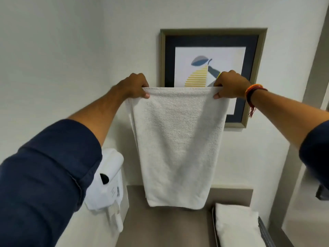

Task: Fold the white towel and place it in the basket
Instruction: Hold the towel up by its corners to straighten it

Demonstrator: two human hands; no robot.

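Observation:
The white towel [175, 145] hangs straight down in front of me, doubled over lengthwise, its lower edge just above the grey counter. My left hand [133, 85] pinches its top left corner. My right hand [229, 85] pinches the top right corner, so the upper edge is stretched level between them. At the lower right, the metal wire basket [265, 230] sits on the counter with a folded white towel [236, 227] inside; only part of the basket shows.
A grey-brown counter [165, 227] runs below, with a low backsplash. A white wall-mounted hair dryer [108, 177] hangs at the left. A framed picture [211, 50] is on the wall behind the towel. A dark fixture [323, 192] juts in at the right edge.

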